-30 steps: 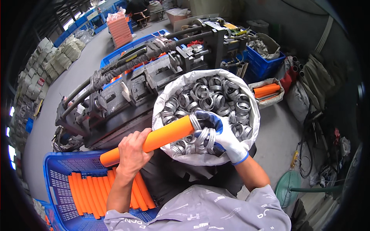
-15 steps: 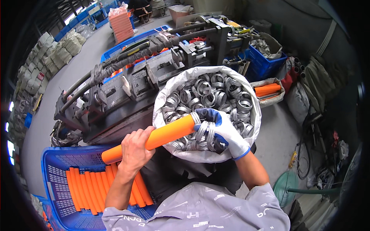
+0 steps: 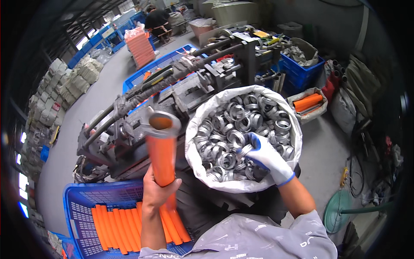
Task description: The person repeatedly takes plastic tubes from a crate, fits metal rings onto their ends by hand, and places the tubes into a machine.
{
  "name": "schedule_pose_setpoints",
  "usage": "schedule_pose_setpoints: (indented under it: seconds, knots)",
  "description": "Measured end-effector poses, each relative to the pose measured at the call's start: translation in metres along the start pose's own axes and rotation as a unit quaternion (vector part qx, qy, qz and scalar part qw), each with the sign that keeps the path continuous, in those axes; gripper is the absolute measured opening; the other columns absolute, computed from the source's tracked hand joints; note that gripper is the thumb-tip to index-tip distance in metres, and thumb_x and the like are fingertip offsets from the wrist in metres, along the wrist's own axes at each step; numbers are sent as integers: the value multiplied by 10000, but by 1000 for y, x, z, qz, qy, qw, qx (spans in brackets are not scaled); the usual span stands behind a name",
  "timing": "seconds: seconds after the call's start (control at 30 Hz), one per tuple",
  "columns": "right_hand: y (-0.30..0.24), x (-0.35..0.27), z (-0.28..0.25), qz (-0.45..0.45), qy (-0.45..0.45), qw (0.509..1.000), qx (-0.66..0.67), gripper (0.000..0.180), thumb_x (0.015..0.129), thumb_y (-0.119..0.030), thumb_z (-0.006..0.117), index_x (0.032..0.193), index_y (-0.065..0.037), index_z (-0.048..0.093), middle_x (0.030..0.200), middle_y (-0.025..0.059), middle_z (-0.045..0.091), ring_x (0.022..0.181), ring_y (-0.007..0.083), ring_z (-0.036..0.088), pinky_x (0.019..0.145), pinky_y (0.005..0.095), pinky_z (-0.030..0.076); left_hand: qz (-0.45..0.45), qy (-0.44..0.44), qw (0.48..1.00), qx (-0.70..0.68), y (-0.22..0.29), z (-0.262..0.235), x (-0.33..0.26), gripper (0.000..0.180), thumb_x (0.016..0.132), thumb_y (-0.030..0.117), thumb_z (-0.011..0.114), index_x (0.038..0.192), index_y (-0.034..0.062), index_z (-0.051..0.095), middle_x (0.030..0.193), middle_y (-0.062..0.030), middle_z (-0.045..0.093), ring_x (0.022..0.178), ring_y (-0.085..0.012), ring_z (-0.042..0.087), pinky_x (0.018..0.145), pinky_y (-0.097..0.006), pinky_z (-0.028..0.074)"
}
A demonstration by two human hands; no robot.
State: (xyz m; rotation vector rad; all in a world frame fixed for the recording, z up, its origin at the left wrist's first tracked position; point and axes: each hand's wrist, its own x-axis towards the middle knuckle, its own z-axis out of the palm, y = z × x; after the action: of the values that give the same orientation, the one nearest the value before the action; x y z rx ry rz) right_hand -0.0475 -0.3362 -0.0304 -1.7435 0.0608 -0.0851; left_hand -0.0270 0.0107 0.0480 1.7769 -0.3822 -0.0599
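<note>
My bare left hand [image 3: 160, 190] is closed around an orange tube [image 3: 162, 155], held nearly upright with its open end up. A grey metal rim, blurred by motion, shows around the tube's top. My right hand [image 3: 268, 159], in a white glove with blue fingers, is down in a white sack [image 3: 192, 159] full of silvery metal rings [image 3: 226, 160]. Its fingers are curled, with a metal ring [image 3: 246, 150] at the fingertips; how many rings it holds is partly hidden.
At lower left, a blue basket [image 3: 68, 206] holds several orange tubes [image 3: 114, 226]. A dark machine with long rods [image 3: 101, 134] stands beyond it. Right of the sack sits a smaller bag of orange tubes [image 3: 308, 102]. A green fan-like disc [image 3: 337, 210] stands at right; a person [image 3: 157, 19] sits far back.
The tube has swung from slanting toward the sack to nearly upright, away from my right hand. My right hand has moved from the tube's end into the rings.
</note>
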Motion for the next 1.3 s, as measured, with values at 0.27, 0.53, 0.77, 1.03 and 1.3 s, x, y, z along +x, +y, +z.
schedule_pose_setpoints:
  seconds: [0.27,0.53,0.77,1.03,1.3]
  knots:
    - [-73,-25,6,-177,-34,926,-332,826,716,-105,743,1476,-36,428,1526,221,420,1393,398,429,1157,452,360,16,-32,948,-316,20,22,-5,599,723,190,766,1243,42,510,991,-154,620,938,-281,647,869,-408,537]
    - [-77,-52,51,-233,-106,950,-180,411,761,26,665,1171,-6,669,1100,178,710,1062,345,685,929,401,532,54,-47,932,-356,19,58,-1,513,776,230,752,1187,24,523,1023,-131,618,990,-264,646,907,-416,530]
    - [-61,-43,41,-153,-113,972,138,688,868,-245,780,1411,60,488,1245,220,654,1118,261,660,1006,369,491,29,47,904,-424,18,50,4,394,889,258,702,1190,83,517,1073,-119,598,1024,-251,641,974,-443,523]
    - [-33,-114,60,114,-399,889,193,835,768,-257,842,1455,23,461,1297,109,629,1189,193,587,1069,337,415,103,16,783,-613,28,2,10,880,874,729,582,1482,116,411,1307,-229,587,1035,-346,665,951,-544,521]
    - [-21,-121,80,150,-354,919,92,752,730,-218,880,1359,31,552,1119,52,672,995,111,592,936,281,464,128,51,883,-448,-3,-16,5,484,916,418,630,1211,35,662,977,-111,622,856,-232,642,857,-425,536]
